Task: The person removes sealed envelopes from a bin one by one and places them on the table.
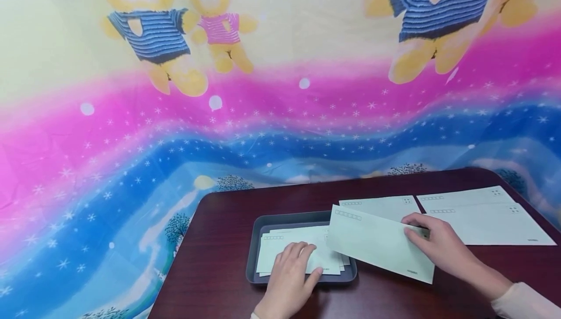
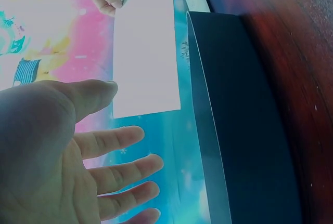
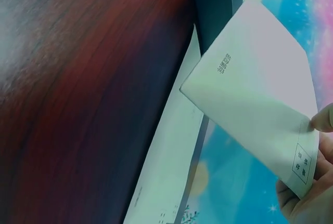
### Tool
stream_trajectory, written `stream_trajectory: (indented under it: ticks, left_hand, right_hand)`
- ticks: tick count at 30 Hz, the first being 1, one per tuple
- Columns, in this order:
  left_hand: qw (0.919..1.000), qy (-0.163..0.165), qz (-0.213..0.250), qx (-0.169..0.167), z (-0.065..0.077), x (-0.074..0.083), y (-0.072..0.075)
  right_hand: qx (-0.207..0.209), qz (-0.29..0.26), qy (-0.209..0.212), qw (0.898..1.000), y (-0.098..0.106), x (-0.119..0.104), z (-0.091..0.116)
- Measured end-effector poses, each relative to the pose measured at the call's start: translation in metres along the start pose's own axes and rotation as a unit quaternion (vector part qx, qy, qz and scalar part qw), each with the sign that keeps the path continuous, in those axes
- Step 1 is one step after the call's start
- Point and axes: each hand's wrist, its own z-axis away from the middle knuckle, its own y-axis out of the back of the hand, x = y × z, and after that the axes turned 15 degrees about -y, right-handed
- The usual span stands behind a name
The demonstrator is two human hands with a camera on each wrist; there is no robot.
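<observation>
The right hand (image 1: 438, 246) pinches a pale green envelope (image 1: 379, 243) by its right end, holding it tilted above the right edge of the grey tray (image 1: 263, 224). The left hand (image 1: 291, 272) lies flat with straight fingers on the stack of envelopes (image 1: 271, 248) in that tray. More envelopes (image 1: 482, 216) lie on the dark table (image 1: 219, 260).
</observation>
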Motion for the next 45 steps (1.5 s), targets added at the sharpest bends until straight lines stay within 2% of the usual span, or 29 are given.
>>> stream_trajectory:
  ticks: [11,19,28,35,45]
  left_hand:
    - [0.9999,-0.012,-0.003,0.007,-0.003,0.004,-0.001]
    - [0.9999,-0.01,0.005,-0.011,-0.007,0.007,-0.006]
    - [0.9997,-0.026,0.003,0.0,-0.013,0.014,-0.009]
    - [0.9993,-0.032,0.006,-0.017,-0.016,0.018,-0.009]
    - [0.999,-0.04,0.013,-0.014,-0.018,0.022,-0.012]
  right_hand:
    - [-0.005,0.007,-0.014,1.0,0.009,0.02,0.001]
    - [0.0,0.007,-0.021,1.0,0.015,0.035,-0.001]
    - [-0.001,0.013,-0.025,1.0,0.02,0.05,-0.001]
    - [0.0,0.021,-0.037,0.999,0.02,0.063,-0.001]
    - [-0.01,0.029,-0.046,0.998,0.023,0.07,0.001]
